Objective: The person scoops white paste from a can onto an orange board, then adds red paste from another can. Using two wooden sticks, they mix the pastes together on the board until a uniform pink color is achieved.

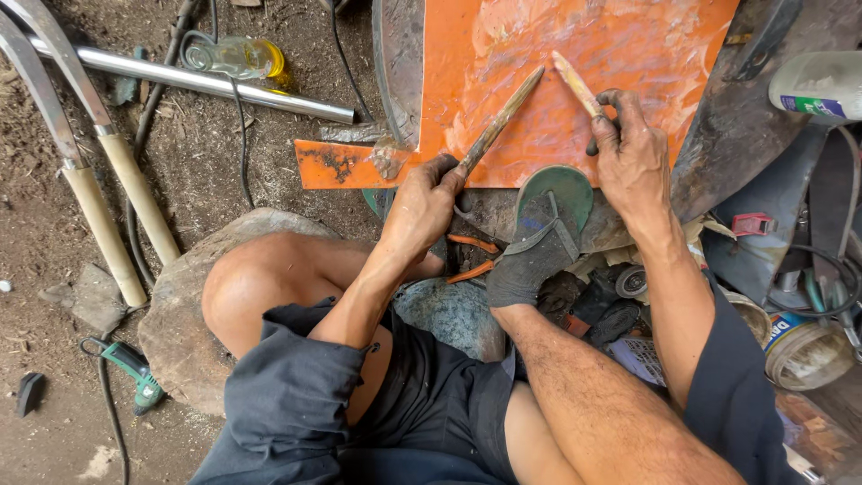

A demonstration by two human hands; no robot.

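Bare dirt ground (54,224) fills the left of the frame, with a steel pipe (206,83) and two wooden-handled blades (108,198) laid at upper left. An orange-painted metal sheet (575,63) is seen at top centre. A worn stick (498,121) is clamped in the fingers of the left hand (422,202), its tip rested on the sheet. A second stick (579,88) is gripped by the closed right hand (633,157).

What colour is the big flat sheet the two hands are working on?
The sheet is bright orange with pale, whitish smears across it, seen in the head view.
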